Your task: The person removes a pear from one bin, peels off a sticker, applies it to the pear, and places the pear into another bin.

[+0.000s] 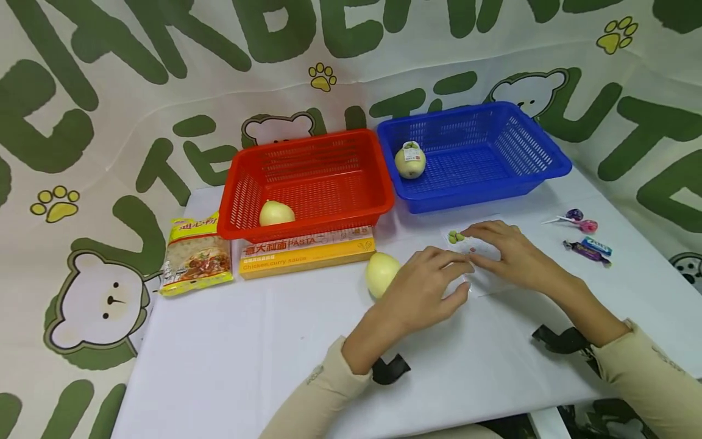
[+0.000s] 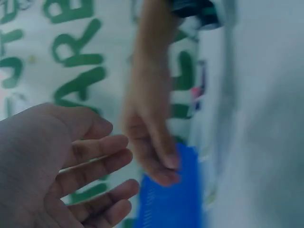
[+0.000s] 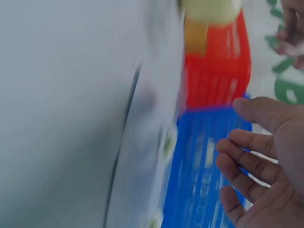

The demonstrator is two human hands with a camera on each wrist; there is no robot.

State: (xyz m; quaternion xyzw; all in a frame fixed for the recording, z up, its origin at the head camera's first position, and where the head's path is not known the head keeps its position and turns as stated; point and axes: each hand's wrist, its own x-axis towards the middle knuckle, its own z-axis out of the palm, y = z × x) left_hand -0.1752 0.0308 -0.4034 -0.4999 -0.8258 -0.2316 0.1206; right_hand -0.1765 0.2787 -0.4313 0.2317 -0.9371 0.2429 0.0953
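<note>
My left hand point(image 1: 425, 289) hovers over the white table beside a pale yellow-green pear point(image 1: 377, 274), its fingers loosely bent and apart. In the left wrist view nothing shows between those fingers. My right hand point(image 1: 510, 253) is over a thin sheet of labels point(image 1: 485, 291) printed with green fruit point(image 1: 455, 236), its fingertips close above the sheet. From the right wrist, this hand's fingers point(image 3: 244, 173) look relaxed and spread, with the thumb apart. The two hands nearly meet at the fingertips in the head view. The right hand partly covers the sheet.
A red basket point(image 1: 307, 230) holds one pear point(image 1: 276, 213). Next to it, a blue basket point(image 1: 482, 194) contains a pear point(image 1: 410, 167) bearing a label. In front lie a pasta box point(image 1: 307, 256) and a noodle packet point(image 1: 197, 259). Lollipops point(image 1: 588, 226) and wrapped candies point(image 1: 589, 251) are at right.
</note>
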